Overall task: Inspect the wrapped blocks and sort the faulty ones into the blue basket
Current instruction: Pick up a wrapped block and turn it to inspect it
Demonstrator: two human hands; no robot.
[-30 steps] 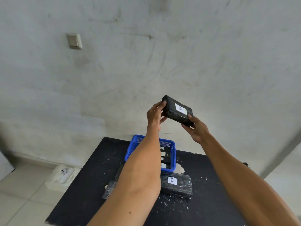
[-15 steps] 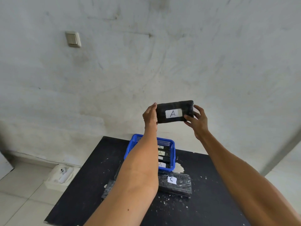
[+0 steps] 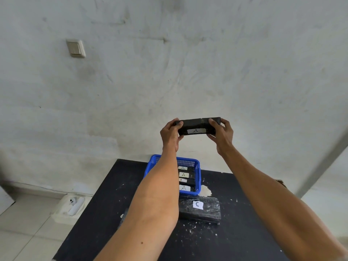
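Both hands, left point(image 3: 170, 135) and right point(image 3: 221, 134), grip wrapped block point(image 3: 196, 127) ends, fingers curled round.

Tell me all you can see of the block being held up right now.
The held block is a dark oblong wrapped in black film, with a white label marked A on the face toward the camera. It is level, raised in front of the wall. The left hand grips its left end, the right hand its right end.

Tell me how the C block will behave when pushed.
The C block lies flat on its broad face, so it should slide, not roll. Its glossy wrap looks slippery. White crumbs on the table hint it may crumble.
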